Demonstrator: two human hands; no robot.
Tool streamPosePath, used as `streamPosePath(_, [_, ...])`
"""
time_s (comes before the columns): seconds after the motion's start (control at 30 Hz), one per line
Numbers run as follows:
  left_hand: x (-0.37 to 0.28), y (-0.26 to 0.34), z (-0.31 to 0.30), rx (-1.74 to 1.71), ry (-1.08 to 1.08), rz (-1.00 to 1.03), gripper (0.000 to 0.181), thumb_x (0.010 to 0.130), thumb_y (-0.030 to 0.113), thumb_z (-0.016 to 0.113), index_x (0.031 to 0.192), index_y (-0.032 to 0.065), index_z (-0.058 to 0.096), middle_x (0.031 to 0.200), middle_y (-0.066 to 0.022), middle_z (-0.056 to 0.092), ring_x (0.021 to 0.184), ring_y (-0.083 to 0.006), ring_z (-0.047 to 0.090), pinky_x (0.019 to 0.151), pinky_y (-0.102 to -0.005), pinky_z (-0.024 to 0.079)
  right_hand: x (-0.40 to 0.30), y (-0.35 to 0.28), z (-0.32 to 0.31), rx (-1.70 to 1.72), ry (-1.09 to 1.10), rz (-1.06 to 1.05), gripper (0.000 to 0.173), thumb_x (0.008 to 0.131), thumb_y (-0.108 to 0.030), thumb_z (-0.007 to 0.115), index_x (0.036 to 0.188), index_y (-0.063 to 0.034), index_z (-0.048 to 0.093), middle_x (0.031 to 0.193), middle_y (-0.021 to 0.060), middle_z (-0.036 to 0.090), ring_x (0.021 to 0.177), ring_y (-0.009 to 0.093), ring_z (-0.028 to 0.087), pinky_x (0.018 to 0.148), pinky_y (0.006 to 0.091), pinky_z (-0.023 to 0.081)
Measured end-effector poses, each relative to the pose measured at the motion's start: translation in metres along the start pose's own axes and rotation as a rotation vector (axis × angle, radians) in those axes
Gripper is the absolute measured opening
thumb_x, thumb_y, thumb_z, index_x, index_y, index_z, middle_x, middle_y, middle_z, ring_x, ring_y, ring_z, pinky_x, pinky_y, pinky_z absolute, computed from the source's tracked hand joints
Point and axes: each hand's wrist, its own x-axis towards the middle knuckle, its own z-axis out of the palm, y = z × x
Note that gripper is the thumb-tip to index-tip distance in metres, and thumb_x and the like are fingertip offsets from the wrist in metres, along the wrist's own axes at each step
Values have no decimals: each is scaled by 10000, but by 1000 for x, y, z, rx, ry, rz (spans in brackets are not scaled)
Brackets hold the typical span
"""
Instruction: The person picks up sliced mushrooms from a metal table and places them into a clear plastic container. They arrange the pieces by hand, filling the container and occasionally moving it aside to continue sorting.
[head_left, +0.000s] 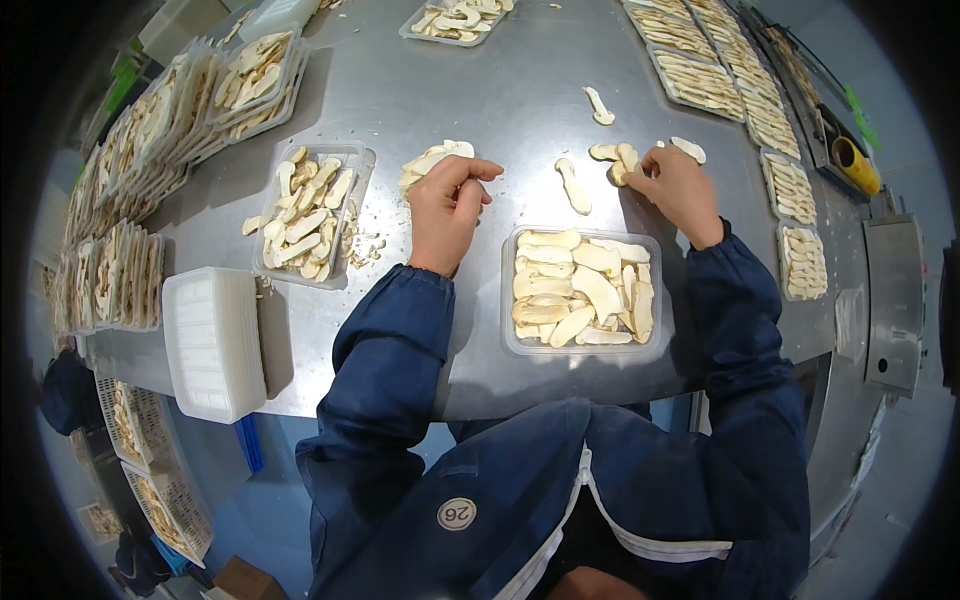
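Observation:
My left hand (448, 214), fingers bent, hovers at or over a small pile of pale mushroom slices (431, 163); whether it grips one cannot be made out. My right hand (675, 191) has its fingertips together at a few mushroom slices (616, 159) on the metal table, with another slice (688, 149) just beyond; its hold is unclear. Between the hands lies a single slice (573, 186), and farther off another (599, 106). Close to me stands a clear plastic tray (508, 300) packed with slices in layers. To the left, a second clear tray (262, 255) holds loosely heaped slices.
Stacked empty trays (214, 341) stand at the table's near left edge. Filled trays (139, 142) are piled at far left. Rows of filled trays (694, 81) line the right side, near a yellow roll (856, 166). Another filled tray (455, 39) sits at the far side.

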Motion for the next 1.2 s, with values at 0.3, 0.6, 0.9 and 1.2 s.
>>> streamPosePath(0.3, [-2, 4, 0, 5, -53, -35, 241, 895, -67, 460, 955, -29, 691, 868, -34, 643, 703, -85, 589, 645, -223, 491, -12, 49, -10, 557, -52, 64, 248, 866, -195, 607, 857, 39, 690, 685, 78, 643, 636, 162, 584, 633, 297, 457])
streamPosePath(0.6, [-7, 7, 0, -45, -41, -81, 264, 879, -45, 472, 954, 7, 720, 891, -34, 657, 695, -89, 618, 548, -227, 477, -81, 75, -36, 558, -286, 227, 246, 866, -211, 632, 921, 25, 673, 716, 66, 641, 640, 149, 590, 612, 293, 466])
streamPosePath(0.9, [-71, 55, -13, 123, -153, -221, 260, 912, 24, 557, 1145, 8, 670, 881, -63, 633, 700, -115, 531, 643, -244, 435, -107, 43, -6, 38, 51, 76, 247, 825, -199, 675, 960, -4, 602, 941, 185, 624, 816, 377, 602, 709, 408, 488])
streamPosePath(1.2, [-141, 79, -15, -13, -137, -483, 303, 952, 121, 605, 1220, -13, 646, 787, -36, 523, 683, -104, 452, 625, -246, 390, -116, -12, -41, 1218, -361, 10, 318, 851, -191, 689, 1082, 13, 613, 949, 34, 628, 910, 135, 613, 880, 277, 444])
